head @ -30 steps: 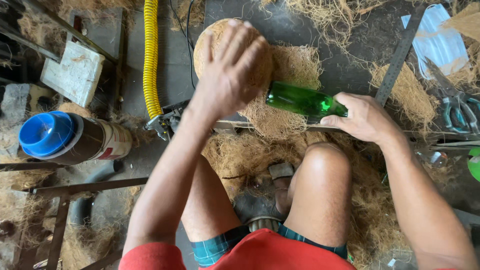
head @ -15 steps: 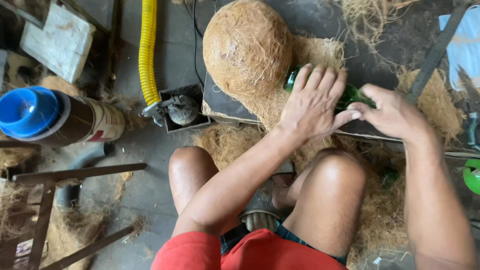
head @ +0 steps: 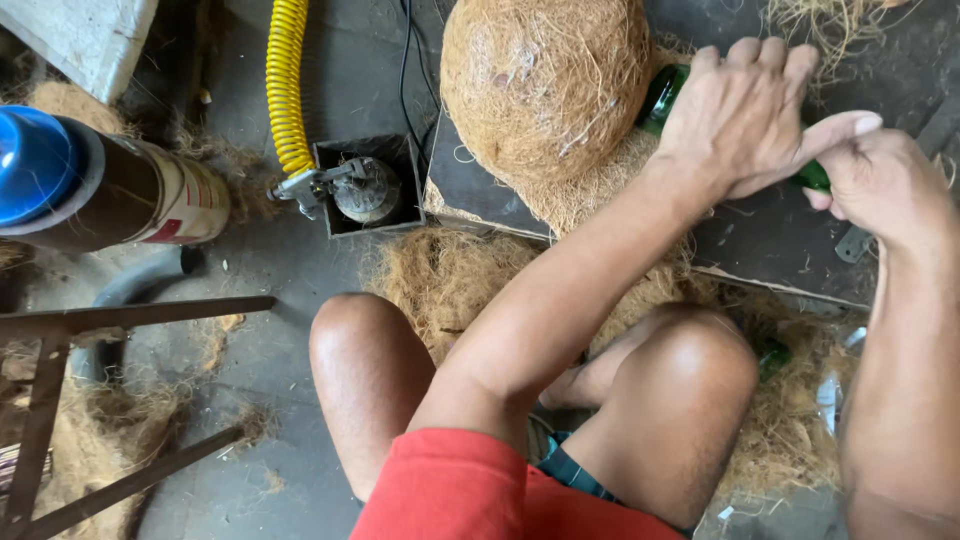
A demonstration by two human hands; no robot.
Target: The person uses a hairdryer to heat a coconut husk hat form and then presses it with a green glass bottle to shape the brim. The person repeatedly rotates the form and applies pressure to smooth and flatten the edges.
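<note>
A big round ball of brown coconut fibre (head: 545, 85) rests on a dark board (head: 770, 240) in front of my knees. A green glass bottle (head: 662, 95) lies on its side just right of the ball. My left hand (head: 755, 115) lies over the bottle's middle with the fingers curled on it. My right hand (head: 880, 185) grips the bottle's right end, which is mostly hidden under both hands.
A yellow ribbed hose (head: 287, 85) leads to a metal fitting in a small dark box (head: 365, 185). A brown can with a blue lid (head: 95, 190) lies at the left. Rusty metal bars (head: 110, 320) cross the lower left. Loose fibre (head: 450, 275) litters the floor.
My left hand left the top of the fibre ball and came down onto the green bottle beside my right hand. The view has moved closer and shifted.
</note>
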